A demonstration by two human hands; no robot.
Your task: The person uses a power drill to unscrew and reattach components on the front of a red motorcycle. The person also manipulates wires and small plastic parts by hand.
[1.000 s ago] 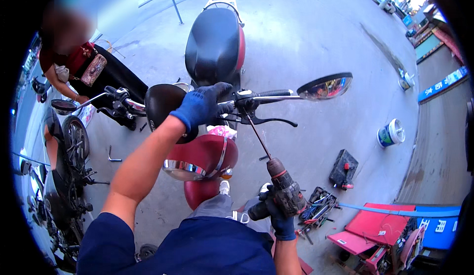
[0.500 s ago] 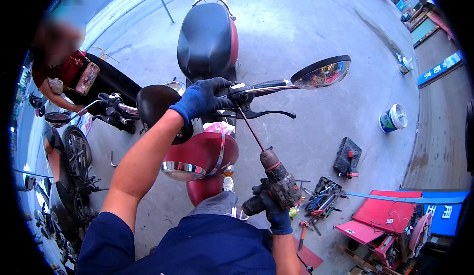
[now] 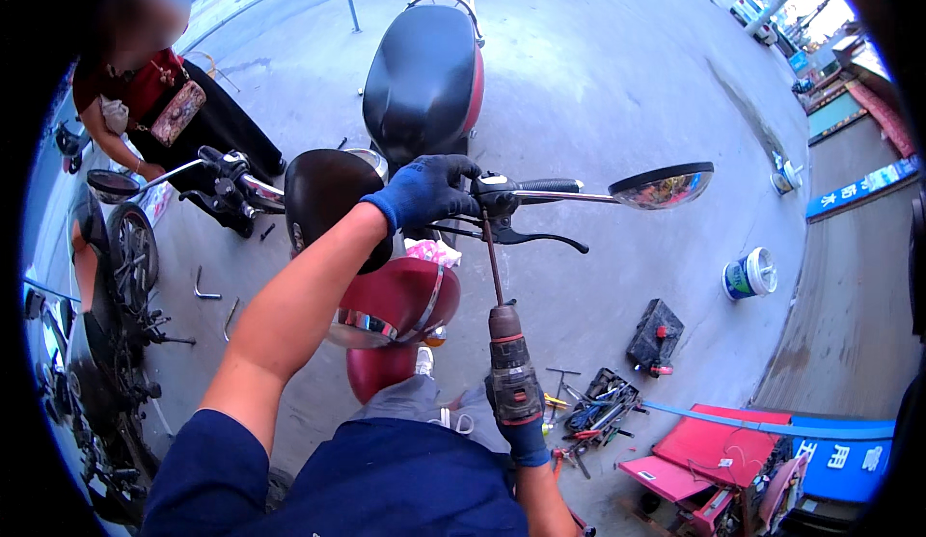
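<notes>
My right hand (image 3: 526, 440), in a dark blue glove, grips a cordless drill (image 3: 514, 373); the drill covers most of its fingers. A long thin driver bit (image 3: 493, 265) runs from the drill up to the underside of the black handlebar control housing (image 3: 496, 195) on a red scooter (image 3: 400, 291). My gloved left hand (image 3: 424, 192) is closed round the handlebar just left of that housing, its fingertips bent over it. Right of the housing are the black brake lever (image 3: 552, 240) and a round mirror (image 3: 664, 188) on a chrome stem. My left hand partly hides the bar.
A person (image 3: 145, 103) with a patterned handbag stands at the left, by the scooter's other handlebar end. Parked motorbikes (image 3: 106, 344) line the left edge. On the floor at right lie a tool tray (image 3: 603, 407), a black case (image 3: 656, 334) and a white bucket (image 3: 750, 274).
The drill has swung left, from a slant to nearly in line below the control housing, with the bit's tip staying there. My left hand keeps its place on the bar. The whole view has shifted.
</notes>
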